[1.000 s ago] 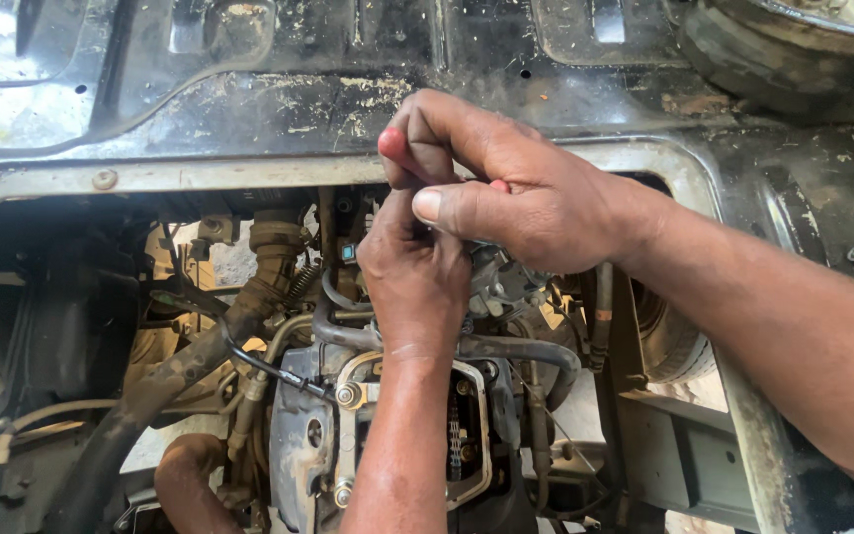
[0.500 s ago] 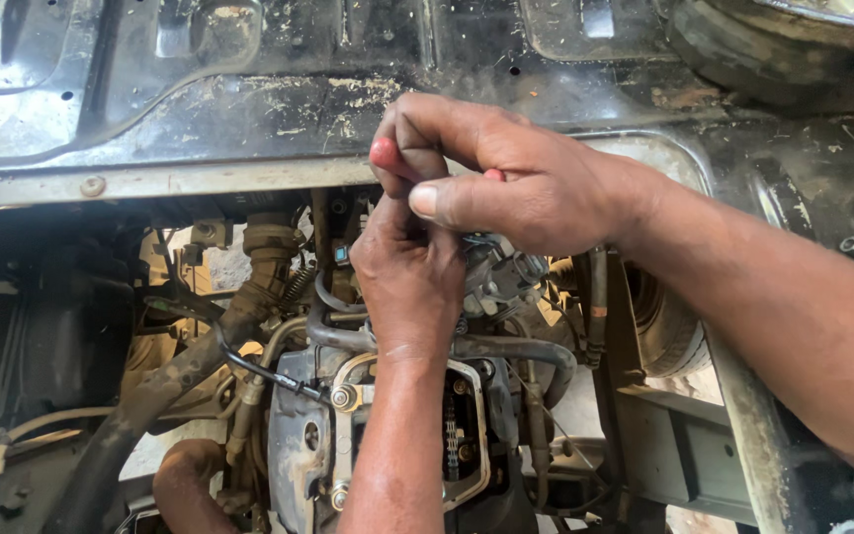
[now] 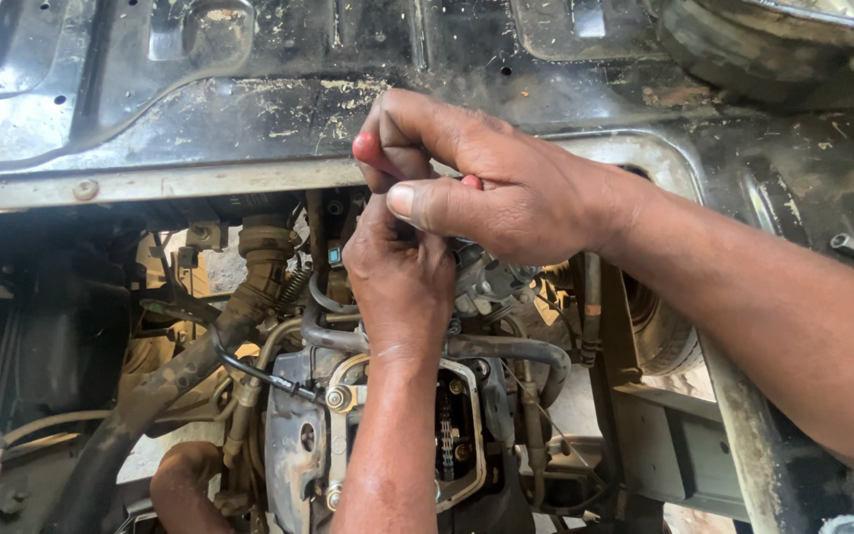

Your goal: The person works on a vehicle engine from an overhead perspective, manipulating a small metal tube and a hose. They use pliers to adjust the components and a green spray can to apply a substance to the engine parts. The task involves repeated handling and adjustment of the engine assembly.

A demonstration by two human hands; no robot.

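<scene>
Between the earlier frames and this one, both hands have shifted only slightly; the right hand (image 3: pixel 506 188) has closed a little tighter over the red handle and the grip arrangement is unchanged. Surrounding obstructions: a corrugated hose (image 3: pixel 267 259) drops at the left of the opening, a thin black cable (image 3: pixel 259 374) crosses toward a bolt on the engine housing (image 3: pixel 298 445), and a grey pipe (image 3: pixel 506 348) runs across just below the hands. An open cover exposes a timing chain (image 3: pixel 447 435) directly beneath the left forearm. The left hand (image 3: pixel 399 282) reaches up from below, fingers curled around a small part that cannot be identified because the right hand hides it. The right hand, entering from the right, is clenched around a red-handled tool (image 3: pixel 368 148); the red end protrudes past the forefinger at the left, and a second red patch shows beside the thumb. The tool shaft is hidden within both hands. All work takes place inside a rectangular opening in the dirty black sheet-metal floor panel (image 3: pixel 249 109) of a vehicle, with a tyre (image 3: pixel 773 49) at upper right and pale ground visible through the gaps below.
</scene>
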